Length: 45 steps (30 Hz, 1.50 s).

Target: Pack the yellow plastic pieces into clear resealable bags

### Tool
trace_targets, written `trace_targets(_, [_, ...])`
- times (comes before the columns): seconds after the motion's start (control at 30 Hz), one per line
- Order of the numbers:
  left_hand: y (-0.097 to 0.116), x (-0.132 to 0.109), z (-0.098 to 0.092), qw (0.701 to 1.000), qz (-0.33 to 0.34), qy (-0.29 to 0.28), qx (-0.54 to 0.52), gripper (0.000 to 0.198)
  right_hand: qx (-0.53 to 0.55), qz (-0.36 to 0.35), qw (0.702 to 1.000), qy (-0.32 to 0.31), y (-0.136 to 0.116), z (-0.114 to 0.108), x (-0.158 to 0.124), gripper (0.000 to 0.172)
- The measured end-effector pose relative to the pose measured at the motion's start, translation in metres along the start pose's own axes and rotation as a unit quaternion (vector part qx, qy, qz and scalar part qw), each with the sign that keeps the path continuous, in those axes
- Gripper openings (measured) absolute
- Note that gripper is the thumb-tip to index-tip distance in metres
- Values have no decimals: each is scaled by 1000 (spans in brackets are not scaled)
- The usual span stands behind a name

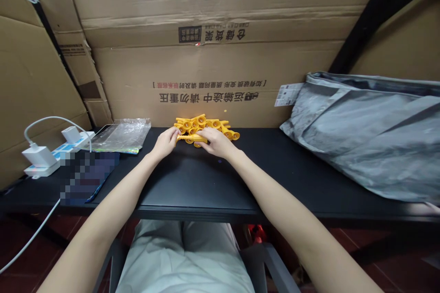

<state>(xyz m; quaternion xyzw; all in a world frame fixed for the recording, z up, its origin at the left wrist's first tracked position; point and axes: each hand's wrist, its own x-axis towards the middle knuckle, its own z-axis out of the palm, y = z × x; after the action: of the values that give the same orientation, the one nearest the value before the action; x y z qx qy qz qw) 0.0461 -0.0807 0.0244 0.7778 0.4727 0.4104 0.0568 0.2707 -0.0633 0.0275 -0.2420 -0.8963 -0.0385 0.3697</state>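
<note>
At the back of the black table, a pile of small yellow trumpet-shaped pieces [216, 123] lies against the cardboard, several of them with flared ends towards me. In front of it my left hand [167, 142] pinches the thin left end of one yellow trumpet-shaped piece [188, 138], which lies sideways. My right hand [220, 142] has its fingers closed round the wider right end of the same piece. The right fingers hide part of that end and some of the pile behind.
Cardboard sheets [213, 64] stand behind the table [199, 187]. On the left are a white power strip [41, 170] with chargers and a cable, a clear plastic bag [120, 135] and a dark blurred-out flat item [91, 178]. A large grey bag [360, 132] fills the right side.
</note>
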Motion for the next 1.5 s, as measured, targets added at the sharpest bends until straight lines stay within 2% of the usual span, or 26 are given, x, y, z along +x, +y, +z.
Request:
trace_targets(0.07, [0,0,-1,1000,10,3,-4,26,16,7,1000,-11,-2,-1,0,21])
trace_targets(0.17, [0,-1,1,999,42,16,0,25,74,78,994,-27,-6,-2,2,25])
trace_targets(0.3, [-1,-2,5,996,72,40,14,25,195,207,956,-71,-10,-5,7,37])
trace_targets(0.43, [-3,-3,9,996,72,41,22,25,261,263,922,-108,-7,-6,9,43])
trace_targets(0.5, [-4,-2,10,997,65,35,18,24,257,260,924,-115,-4,-3,8,41])
trace_targets(0.53, [-5,-1,11,998,58,30,17,24,237,244,934,-108,-3,-1,7,38])
trace_targets(0.67, [-5,2,10,1000,13,6,10,23,30,102,994,-37,-1,7,4,24])
trace_targets(0.77, [-3,2,8,1000,-16,-5,1,24,-102,24,994,-35,-3,7,6,17])
trace_targets(0.87, [0,1,6,1000,-20,0,-3,24,-126,4,990,-58,-7,5,9,14])
trace_targets(0.97, [0,0,5,1000,3,15,6,24,-81,27,994,-76,-10,2,11,16])
trace_targets(1.07, [0,0,7,999,30,32,18,24,-10,95,991,-95,-12,0,12,19])
trace_targets(1.23, [-2,-1,10,998,40,40,32,25,86,184,969,-142,-15,-6,18,22])
trace_targets(1.5, [-2,-1,13,996,55,47,48,24,193,243,935,-174,-14,-11,22,31])
